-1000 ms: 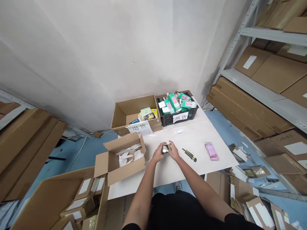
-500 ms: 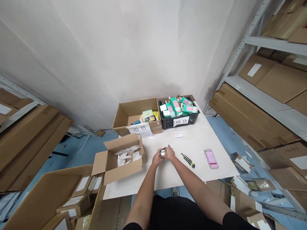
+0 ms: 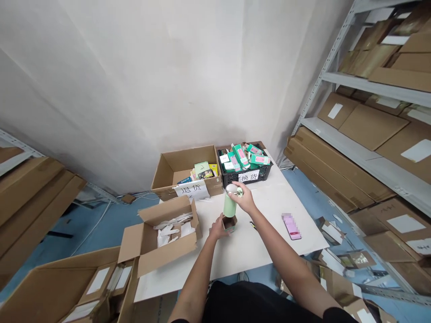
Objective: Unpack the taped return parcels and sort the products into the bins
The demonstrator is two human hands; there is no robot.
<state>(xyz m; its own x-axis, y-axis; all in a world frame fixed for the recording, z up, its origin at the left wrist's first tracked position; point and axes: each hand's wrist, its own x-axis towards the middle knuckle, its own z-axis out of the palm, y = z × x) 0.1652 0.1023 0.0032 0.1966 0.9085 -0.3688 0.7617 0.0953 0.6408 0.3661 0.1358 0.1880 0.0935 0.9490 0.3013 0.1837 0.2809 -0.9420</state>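
Observation:
A light green thermos cup (image 3: 230,207) with a silvery top hangs above the table, gripped near its upper end by my right hand (image 3: 243,197). Directly below its base is a small upright box (image 3: 229,224), open at the top with a brown inside. My left hand (image 3: 218,227) is closed around that box's left side and keeps it on the white table (image 3: 266,242). To the right of the box lies a black and yellow utility knife (image 3: 253,225), partly hidden behind my right forearm.
An open carton (image 3: 168,262) with white packing paper stands at left. Behind it are a cardboard box (image 3: 161,175) of small packages and a black crate (image 3: 247,177) of green boxes, both labelled. A phone (image 3: 291,226) lies at right. Shelves (image 3: 367,87) flank the table.
My right hand has lifted the thermos cup up out of the small box, while my left hand stays on the box. The camera view has shifted slightly right.

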